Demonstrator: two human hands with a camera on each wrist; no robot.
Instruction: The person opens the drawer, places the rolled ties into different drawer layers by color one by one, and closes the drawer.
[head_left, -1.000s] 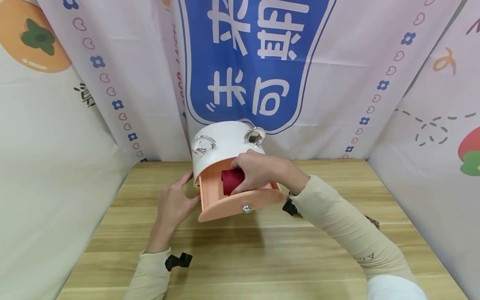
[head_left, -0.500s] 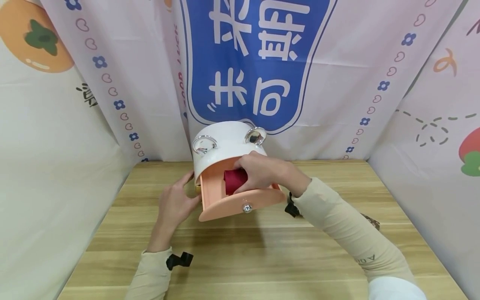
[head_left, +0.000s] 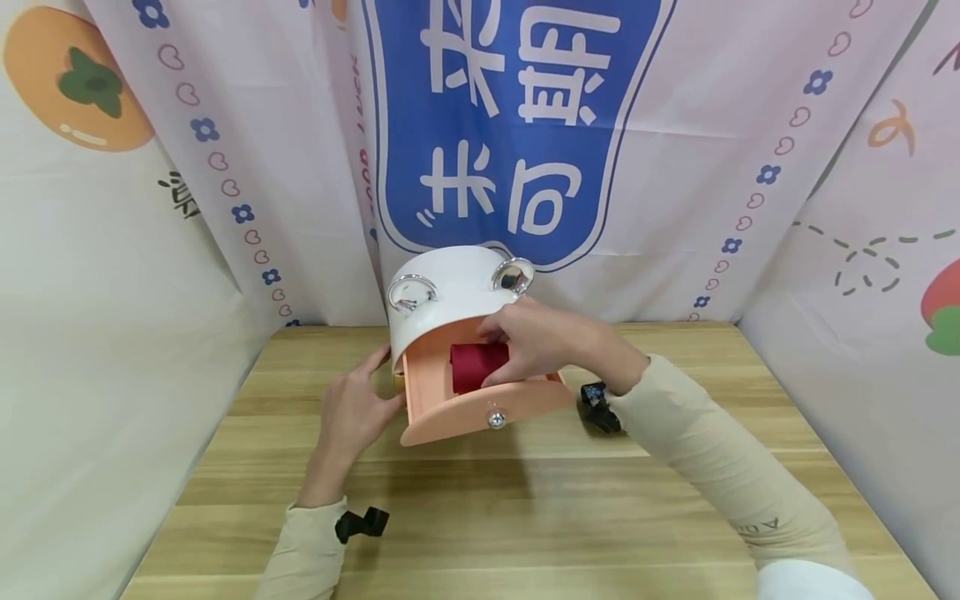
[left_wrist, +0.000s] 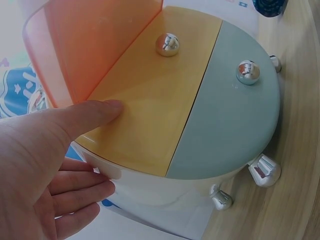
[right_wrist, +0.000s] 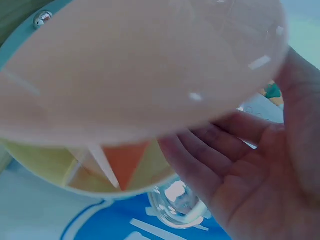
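A white rounded drawer box (head_left: pixel 450 275) with two chrome rings on top stands at the back of the table. Its peach drawer (head_left: pixel 450 419) is pulled out, and a dark red rolled cloth (head_left: pixel 468 369) lies inside. My right hand (head_left: pixel 536 337) reaches into that drawer, thumb and fingers spread at either side of the roll's right end. In the right wrist view, the drawer front hides the fingertips. My left hand (head_left: pixel 351 417) steadies the box's left side; its thumb touches the yellow drawer front (left_wrist: pixel 155 105), while the other fingers lie along the white wall.
Beside the yellow front sits a teal drawer front (left_wrist: pixel 225 115), both pushed in with chrome knobs. Chrome feet (left_wrist: pixel 265 171) support the box on the wooden table (head_left: pixel 600 517). A printed cloth backdrop (head_left: pixel 675 167) hangs close behind, with fabric walls at both sides.
My right hand has drawn slightly to the right along the red roll, exposing more of it. The left hand stays at the box, and the drawer remains pulled out.
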